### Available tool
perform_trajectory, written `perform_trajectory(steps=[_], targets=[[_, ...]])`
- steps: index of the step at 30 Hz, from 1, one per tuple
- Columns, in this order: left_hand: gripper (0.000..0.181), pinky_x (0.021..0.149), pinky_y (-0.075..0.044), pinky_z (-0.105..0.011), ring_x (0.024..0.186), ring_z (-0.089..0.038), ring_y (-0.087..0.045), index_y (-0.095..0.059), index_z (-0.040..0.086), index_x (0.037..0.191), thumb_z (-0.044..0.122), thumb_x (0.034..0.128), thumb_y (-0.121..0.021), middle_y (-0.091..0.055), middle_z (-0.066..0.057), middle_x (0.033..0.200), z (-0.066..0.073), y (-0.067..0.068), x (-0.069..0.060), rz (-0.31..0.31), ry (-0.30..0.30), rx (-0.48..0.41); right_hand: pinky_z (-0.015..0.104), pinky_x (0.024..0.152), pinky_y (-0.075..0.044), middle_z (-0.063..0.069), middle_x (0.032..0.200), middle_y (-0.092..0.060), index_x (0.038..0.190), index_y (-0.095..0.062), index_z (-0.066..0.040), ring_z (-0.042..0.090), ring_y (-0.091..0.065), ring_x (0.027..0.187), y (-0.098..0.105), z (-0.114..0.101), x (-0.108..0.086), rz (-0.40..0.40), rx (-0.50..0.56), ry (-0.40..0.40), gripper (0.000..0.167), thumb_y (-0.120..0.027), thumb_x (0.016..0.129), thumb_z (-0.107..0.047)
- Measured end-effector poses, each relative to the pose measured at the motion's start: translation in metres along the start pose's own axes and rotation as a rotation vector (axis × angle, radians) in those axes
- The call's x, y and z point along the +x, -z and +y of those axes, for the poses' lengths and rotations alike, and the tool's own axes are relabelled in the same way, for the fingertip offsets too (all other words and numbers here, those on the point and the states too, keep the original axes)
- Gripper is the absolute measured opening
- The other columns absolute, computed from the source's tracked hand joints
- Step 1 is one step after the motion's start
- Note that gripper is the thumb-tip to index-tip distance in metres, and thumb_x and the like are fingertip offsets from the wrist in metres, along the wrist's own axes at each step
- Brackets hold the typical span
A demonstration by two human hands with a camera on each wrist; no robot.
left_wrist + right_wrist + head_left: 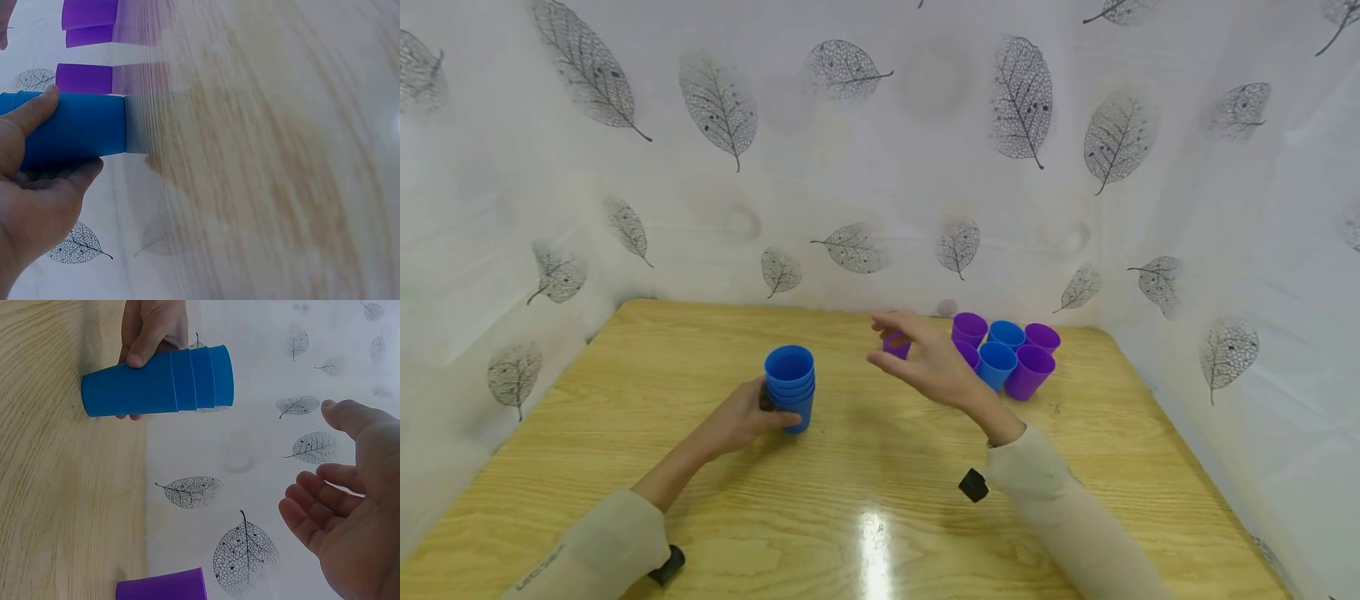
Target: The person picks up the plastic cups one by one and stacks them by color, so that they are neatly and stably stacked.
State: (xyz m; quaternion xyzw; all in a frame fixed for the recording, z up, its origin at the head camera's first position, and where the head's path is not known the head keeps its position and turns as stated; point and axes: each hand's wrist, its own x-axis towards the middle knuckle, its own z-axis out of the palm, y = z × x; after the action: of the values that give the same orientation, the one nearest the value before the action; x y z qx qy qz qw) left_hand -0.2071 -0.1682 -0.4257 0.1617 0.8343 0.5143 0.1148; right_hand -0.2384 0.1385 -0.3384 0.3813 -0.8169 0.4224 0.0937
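Note:
In the head view, a stack of several nested blue cups (796, 410) stands upright left of the table's middle. My left hand (747, 419) grips it from the left side, the thumb across the front near the base. In the left wrist view, the bottom of the blue stack (81, 128) meets its reflection at the tabletop. My right hand (934, 358) is raised with its fingers apart and nothing in them. Behind its fingers is a single purple cup (895, 344), partly hidden. The right wrist view shows the right hand (356, 506) apart from the blue stack (156, 383).
Right of my right hand, several purple cups (1030, 373) and two blue cups (997, 367) stand close together. My forearm and hand cover part of this group. A leaf-patterned white curtain (880, 167) encloses the wooden table (850, 517) at the back and sides.

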Motion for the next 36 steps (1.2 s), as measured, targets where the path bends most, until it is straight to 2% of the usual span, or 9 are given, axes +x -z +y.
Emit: perform_trajectory(steps=[3,6,9,14,21,25,29,32,36], targets=[[0.072,0.108,-0.044,-0.062,0.132,-0.048,-0.052,-0.034,-0.012,0.15,0.018,0.0981,-0.074,-0.052,-0.032,0.144,0.0,0.0,0.0,0.0,-0.002,-0.001,0.045,0.087,-0.059,0.012,0.114,-0.069,0.134,-0.064,0.003,0.024,-0.068,0.098,0.006,0.004,-0.004,0.019,-0.003,0.005,0.046,-0.079,0.092,-0.01],[0.072,0.109,-0.044,-0.062,0.133,-0.048,-0.052,-0.034,-0.012,0.15,0.017,0.0981,-0.074,-0.051,-0.032,0.144,0.0,0.0,0.0,-0.001,-0.004,-0.007,0.047,0.091,-0.058,0.013,0.119,-0.07,0.134,-0.064,0.003,0.025,-0.069,0.102,0.013,0.008,-0.009,0.03,-0.012,-0.01,0.048,-0.08,0.091,-0.009],[0.072,0.109,-0.043,-0.062,0.133,-0.048,-0.051,-0.034,-0.012,0.15,0.017,0.0981,-0.074,-0.051,-0.032,0.144,0.0,0.0,0.0,0.0,-0.004,-0.009,0.05,0.089,-0.058,0.015,0.126,-0.069,0.136,-0.063,0.001,0.029,-0.069,0.104,0.021,0.012,-0.016,0.042,-0.039,-0.04,0.049,-0.08,0.092,-0.01],[0.071,0.109,-0.044,-0.061,0.133,-0.048,-0.052,-0.035,-0.012,0.15,0.017,0.0978,-0.074,-0.052,-0.032,0.144,0.0,0.0,0.0,0.004,0.004,-0.007,0.048,0.088,-0.059,0.014,0.125,-0.068,0.138,-0.061,0.0,0.031,-0.067,0.108,0.036,0.021,-0.029,0.063,-0.05,-0.056,0.048,-0.078,0.093,-0.008],[0.071,0.108,-0.045,-0.061,0.131,-0.048,-0.053,-0.035,-0.013,0.149,0.017,0.0977,-0.074,-0.053,-0.032,0.143,0.0,0.0,0.0,0.008,0.008,0.002,0.044,0.092,-0.057,0.014,0.125,-0.066,0.138,-0.061,0.0,0.036,-0.066,0.105,0.056,0.034,-0.045,0.097,-0.045,-0.095,0.047,-0.077,0.093,-0.005],[0.071,0.108,-0.045,-0.061,0.131,-0.047,-0.054,-0.036,-0.012,0.149,0.018,0.0976,-0.074,-0.053,-0.032,0.142,0.001,0.0,0.0,0.008,0.013,0.012,0.042,0.094,-0.057,0.016,0.126,-0.066,0.137,-0.061,0.003,0.04,-0.063,0.11,0.067,0.04,-0.055,0.111,-0.046,-0.122,0.046,-0.075,0.094,-0.002],[0.071,0.108,-0.045,-0.061,0.131,-0.048,-0.053,-0.035,-0.013,0.15,0.017,0.098,-0.074,-0.053,-0.032,0.143,0.002,0.0,0.0,0.005,0.006,0.008,0.035,0.095,-0.056,0.016,0.126,-0.065,0.138,-0.06,0.002,0.04,-0.061,0.111,0.079,0.042,-0.063,0.134,-0.078,-0.149,0.045,-0.073,0.095,-0.003],[0.071,0.108,-0.045,-0.06,0.132,-0.047,-0.053,-0.034,-0.013,0.15,0.017,0.0981,-0.074,-0.052,-0.032,0.143,0.002,0.0,0.0,0.003,0.003,0.001,0.027,0.094,-0.055,0.015,0.126,-0.065,0.139,-0.06,0.002,0.036,-0.062,0.109,0.086,0.044,-0.068,0.15,-0.104,-0.161,0.045,-0.073,0.096,-0.003],[0.07,0.108,-0.046,-0.06,0.131,-0.047,-0.054,-0.036,-0.013,0.149,0.017,0.0979,-0.074,-0.053,-0.031,0.142,0.0,0.0,0.0,0.002,-0.002,-0.004,0.022,0.093,-0.054,0.017,0.124,-0.066,0.138,-0.06,0.005,0.019,-0.062,0.108,0.095,0.049,-0.075,0.179,-0.118,-0.163,0.045,-0.073,0.095,0.0]])
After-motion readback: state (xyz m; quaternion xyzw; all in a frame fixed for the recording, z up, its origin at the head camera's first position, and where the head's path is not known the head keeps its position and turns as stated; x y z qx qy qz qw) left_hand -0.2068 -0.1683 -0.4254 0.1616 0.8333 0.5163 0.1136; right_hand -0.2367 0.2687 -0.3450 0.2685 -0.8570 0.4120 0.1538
